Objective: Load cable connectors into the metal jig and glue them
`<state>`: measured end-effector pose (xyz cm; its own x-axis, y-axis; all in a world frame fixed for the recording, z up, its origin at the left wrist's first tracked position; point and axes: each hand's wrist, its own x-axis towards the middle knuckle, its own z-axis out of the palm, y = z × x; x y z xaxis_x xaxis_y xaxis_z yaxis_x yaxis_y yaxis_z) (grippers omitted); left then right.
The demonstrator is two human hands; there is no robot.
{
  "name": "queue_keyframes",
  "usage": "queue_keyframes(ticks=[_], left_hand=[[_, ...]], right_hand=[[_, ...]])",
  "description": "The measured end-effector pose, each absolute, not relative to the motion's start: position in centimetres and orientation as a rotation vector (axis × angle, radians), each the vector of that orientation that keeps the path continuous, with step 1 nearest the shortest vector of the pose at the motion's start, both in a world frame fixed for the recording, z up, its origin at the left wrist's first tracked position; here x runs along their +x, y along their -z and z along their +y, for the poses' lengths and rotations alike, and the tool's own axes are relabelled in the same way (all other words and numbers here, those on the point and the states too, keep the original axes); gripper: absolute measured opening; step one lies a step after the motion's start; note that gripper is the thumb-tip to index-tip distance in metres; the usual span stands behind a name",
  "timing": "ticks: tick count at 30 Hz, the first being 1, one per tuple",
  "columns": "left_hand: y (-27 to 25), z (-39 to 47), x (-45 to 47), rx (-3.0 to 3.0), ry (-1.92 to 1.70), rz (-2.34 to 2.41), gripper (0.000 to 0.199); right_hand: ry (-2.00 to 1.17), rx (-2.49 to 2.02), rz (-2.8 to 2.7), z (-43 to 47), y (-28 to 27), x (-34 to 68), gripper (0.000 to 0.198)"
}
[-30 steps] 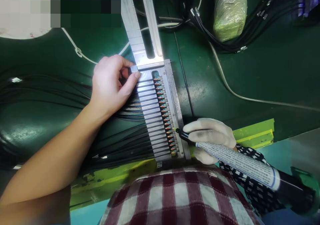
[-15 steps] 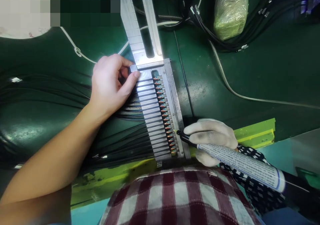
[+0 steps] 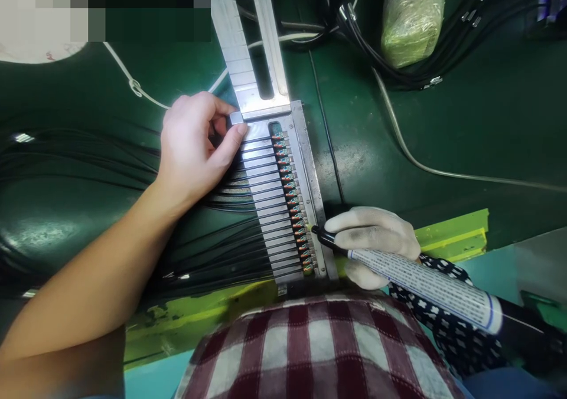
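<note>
A long metal fixture [image 3: 274, 234] lies in front of me, with a row of black cables [image 3: 261, 177] laid across it. Their ends carry small connector boards [image 3: 292, 193] with orange and green parts, lined up in a slot. My left hand [image 3: 192, 145], bare, pinches a small metal block [image 3: 236, 118] at the fixture's upper left corner. In a white glove, my right hand [image 3: 376, 242] grips a thick pen-shaped tool [image 3: 425, 284] with a printed white label and black nose. Its tip is over the fixture's right rail, beside the lower connectors; whether it touches, I cannot tell.
A slotted metal lid [image 3: 239, 51] stands open beyond the fixture. A plastic-wrapped bundle [image 3: 413, 21] and more black cables [image 3: 376, 62] lie at the back right. A thin cord [image 3: 420, 166] crosses the green table [image 3: 478, 133]. Yellow-green tape [image 3: 456, 236] runs along the front edge.
The tool's tip has moved slightly upward along the rail with my right hand. My left hand keeps its pinch at the fixture's corner. The view has shifted a little.
</note>
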<state>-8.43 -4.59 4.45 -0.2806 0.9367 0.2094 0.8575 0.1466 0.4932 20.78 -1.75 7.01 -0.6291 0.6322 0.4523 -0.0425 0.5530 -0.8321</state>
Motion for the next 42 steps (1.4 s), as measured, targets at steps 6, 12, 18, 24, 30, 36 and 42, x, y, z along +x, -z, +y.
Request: queue_keyframes(ticks=[6, 12, 18, 24, 30, 36, 42], left_hand=[[-4.5, -4.5, -8.4, 1.782, -0.805, 2.263, 0.018], [-4.3, -4.5, -8.6, 1.805, -0.81, 2.262, 0.018], [-4.4, -4.6, -8.5, 1.821, -0.805, 2.257, 0.019], [-4.4, -4.6, -8.6, 1.817, -0.799, 2.259, 0.019], [-4.4, -4.6, -8.5, 1.826, -0.813, 2.253, 0.018], [-4.4, -4.6, -8.5, 1.842, -0.826, 2.241, 0.016], [-4.3, -4.6, -8.6, 1.859, -0.812, 2.232, 0.02]], right_hand=[[-1.104, -0.502, -2.031, -1.8, -7.3, 20.9, 0.009], [-1.076, -0.438, -2.066, -1.9, -7.6, 21.7, 0.006], [-1.089, -0.388, -2.147, -2.1, -7.4, 22.1, 0.008], [-1.103, -0.391, -2.125, -2.1, -7.3, 21.8, 0.009], [-1.101, -0.387, -2.11, -2.1, -7.3, 21.8, 0.008], [-1.105, -0.396, -2.132, -2.2, -7.5, 21.9, 0.005], [-1.113, -0.409, -2.121, -2.3, -7.3, 22.1, 0.007]])
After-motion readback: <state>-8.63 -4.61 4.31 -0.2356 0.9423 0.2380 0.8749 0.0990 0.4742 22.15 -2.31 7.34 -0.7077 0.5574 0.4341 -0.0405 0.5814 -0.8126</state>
